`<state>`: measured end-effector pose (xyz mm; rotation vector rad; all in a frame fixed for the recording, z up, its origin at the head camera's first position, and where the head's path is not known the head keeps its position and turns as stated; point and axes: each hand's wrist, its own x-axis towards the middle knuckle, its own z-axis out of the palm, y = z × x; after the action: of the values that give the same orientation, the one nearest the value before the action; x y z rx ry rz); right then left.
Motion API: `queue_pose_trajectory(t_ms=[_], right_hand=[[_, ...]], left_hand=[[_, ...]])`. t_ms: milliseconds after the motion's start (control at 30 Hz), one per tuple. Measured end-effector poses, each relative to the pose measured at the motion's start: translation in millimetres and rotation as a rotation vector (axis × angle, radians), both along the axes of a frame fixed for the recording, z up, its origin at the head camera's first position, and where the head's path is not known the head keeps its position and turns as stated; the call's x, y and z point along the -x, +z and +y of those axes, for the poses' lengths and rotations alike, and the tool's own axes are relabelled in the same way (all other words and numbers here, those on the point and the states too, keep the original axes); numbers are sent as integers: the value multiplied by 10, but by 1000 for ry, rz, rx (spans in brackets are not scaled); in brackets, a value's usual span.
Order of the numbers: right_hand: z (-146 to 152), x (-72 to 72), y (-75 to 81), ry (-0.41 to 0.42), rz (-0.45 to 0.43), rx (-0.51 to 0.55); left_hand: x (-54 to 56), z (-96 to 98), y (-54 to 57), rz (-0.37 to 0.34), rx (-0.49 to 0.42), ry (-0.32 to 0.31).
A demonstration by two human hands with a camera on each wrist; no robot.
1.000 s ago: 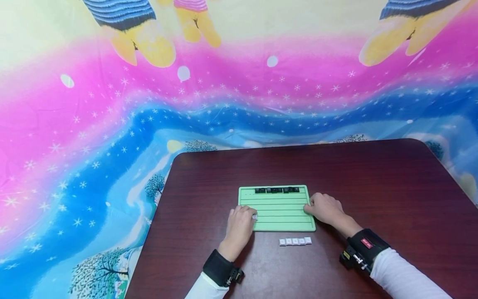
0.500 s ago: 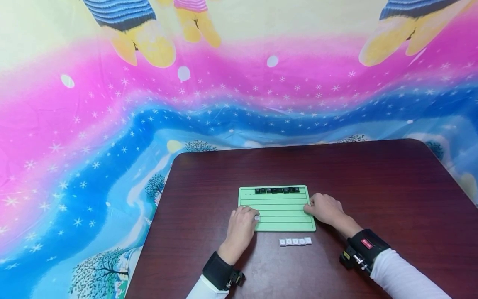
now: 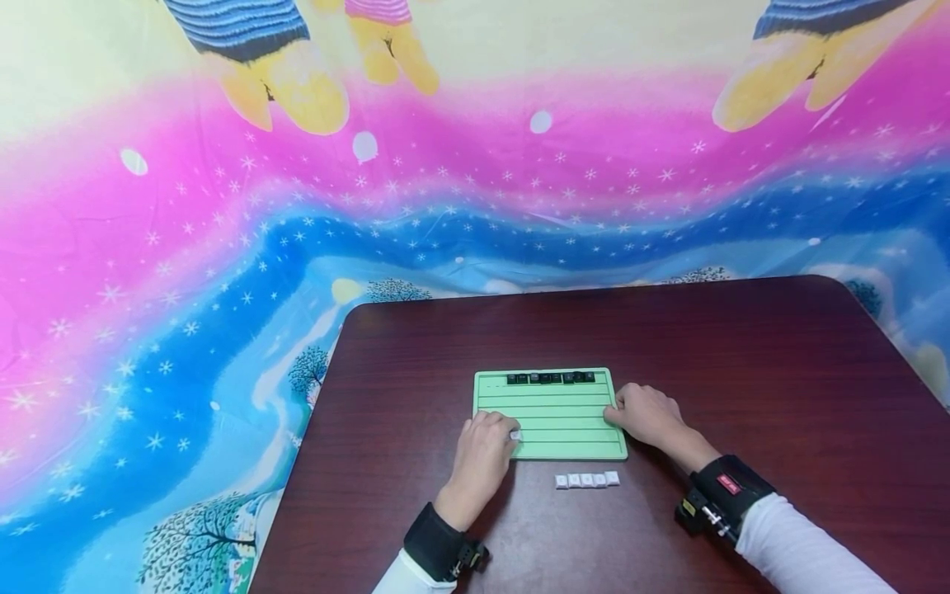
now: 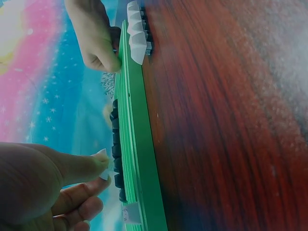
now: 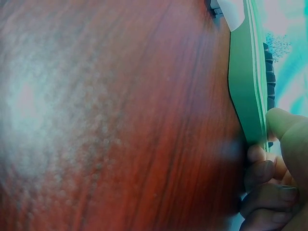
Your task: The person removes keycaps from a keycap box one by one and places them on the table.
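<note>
One white keycap (image 3: 515, 435): pinched by the fingers of the left hand (image 3: 482, 454), raised over the green board (image 3: 567, 434).
Right hand (image 3: 653, 417): fingers gripping the board's right edge; best held steady.
Loose keycaps (image 3: 587, 479): lined up on the worktop (image 3: 750, 355).
Care: lower level, clear of the front-left keycap (image 4: 131, 214).

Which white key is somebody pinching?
The pinched key in the left hand; five other keys line up on the table, and another key sits on the green board.

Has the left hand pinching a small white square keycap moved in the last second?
Yes: the left hand has edged rightward and slightly toward the person, judged against the light-green rectangular tray in the head view.
</note>
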<state>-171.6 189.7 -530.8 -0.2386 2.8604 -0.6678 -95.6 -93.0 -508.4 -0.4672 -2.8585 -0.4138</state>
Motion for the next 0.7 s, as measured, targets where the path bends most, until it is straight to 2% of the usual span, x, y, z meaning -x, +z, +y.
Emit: queue_pose_trajectory(t_ms=[700], right_hand=[[-5,10,-18,-2,-8,-8]], left_hand=[[-70,17,-1,7,8,-46]])
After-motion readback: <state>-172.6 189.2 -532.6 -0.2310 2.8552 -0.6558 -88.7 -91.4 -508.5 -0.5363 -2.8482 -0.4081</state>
